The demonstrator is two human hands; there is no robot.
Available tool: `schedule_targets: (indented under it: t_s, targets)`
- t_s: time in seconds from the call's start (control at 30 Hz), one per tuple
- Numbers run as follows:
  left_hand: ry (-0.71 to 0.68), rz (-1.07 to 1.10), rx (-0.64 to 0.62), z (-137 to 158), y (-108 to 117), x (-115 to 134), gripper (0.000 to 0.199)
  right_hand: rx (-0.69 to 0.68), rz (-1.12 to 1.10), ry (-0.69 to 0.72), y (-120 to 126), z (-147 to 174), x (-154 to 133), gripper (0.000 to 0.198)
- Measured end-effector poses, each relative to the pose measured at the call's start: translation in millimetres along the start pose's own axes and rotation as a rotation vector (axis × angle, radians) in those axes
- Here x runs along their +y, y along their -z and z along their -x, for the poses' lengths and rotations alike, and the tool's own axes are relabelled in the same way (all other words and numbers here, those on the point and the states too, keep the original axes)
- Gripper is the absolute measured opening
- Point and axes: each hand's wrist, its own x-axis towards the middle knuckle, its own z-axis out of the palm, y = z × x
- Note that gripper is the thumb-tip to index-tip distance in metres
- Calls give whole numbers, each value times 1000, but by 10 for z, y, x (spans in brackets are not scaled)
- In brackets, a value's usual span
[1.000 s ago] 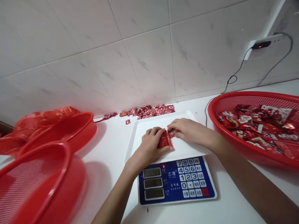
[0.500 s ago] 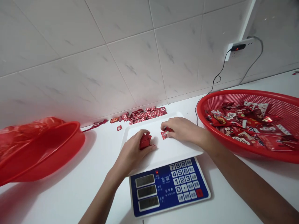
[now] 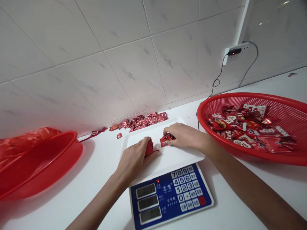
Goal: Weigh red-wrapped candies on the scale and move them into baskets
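My left hand (image 3: 137, 157) is closed around a small red pouch (image 3: 149, 149) over the white weighing tray (image 3: 165, 163); a thin dark cord trails from the pouch by my thumb. To the right, my right hand (image 3: 182, 135) grips small red wrapped candies (image 3: 166, 140) at the tray's surface, its fingers partly covering them. Beneath the tray sits a digital scale (image 3: 172, 198) with a blue panel, number keys and three displays.
A red perforated basket (image 3: 206, 110) on the right holds many red snack packets. At the left stands a red basin (image 3: 72, 150) beside red plastic (image 3: 31, 137). Candies (image 3: 146, 121) lie along the wall behind the tray. A black cable (image 3: 217, 78) hangs from the socket.
The view has shifted slightly, moving the scene left. More of the red candies shows at my right fingertips. Digits show faintly on the scale's displays. My left hand still holds the pouch.
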Motion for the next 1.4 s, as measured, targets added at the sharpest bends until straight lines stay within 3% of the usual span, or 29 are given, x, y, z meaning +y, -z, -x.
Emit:
schedule_targets:
  t_s: [0.17,0.3,0.37,0.47,0.57,0.73,0.9,1.03,1.13,1.23,1.4]
  targets:
    - [-25,171,113,-18,36,91,29,30,-58,17,9,-8,-34,18]
    - [-91,420,297,-98,75,215,65,92,-356,48,23,-28,-69,29]
    - [-28,535,230,-153,97,255,74,152,-526,60,10,-33,-90,35]
    - [62,752,27,-209,128,274,65,177,-588,35,-22,-25,-156,32]
    - [84,832,16,-208,156,234,58,122,-561,64,-15,7,-266,34]
    - [217,808,73,-154,163,33,59,-40,-438,105,106,152,-480,62]
    - [98,723,112,-147,105,-126,41,-102,-246,251,116,337,-633,85]
    - [146,615,200,-169,185,-82,36,-44,-280,322,73,308,-548,82]
    - [153,493,219,-137,312,-64,37,-66,-214,201,99,264,-426,65]
    - [47,292,158,-12,420,-84,34,-94,-105,63,183,277,-353,44]
    - [-50,-117,-162,154,357,45,29,-40,-63,11,360,422,-298,41]
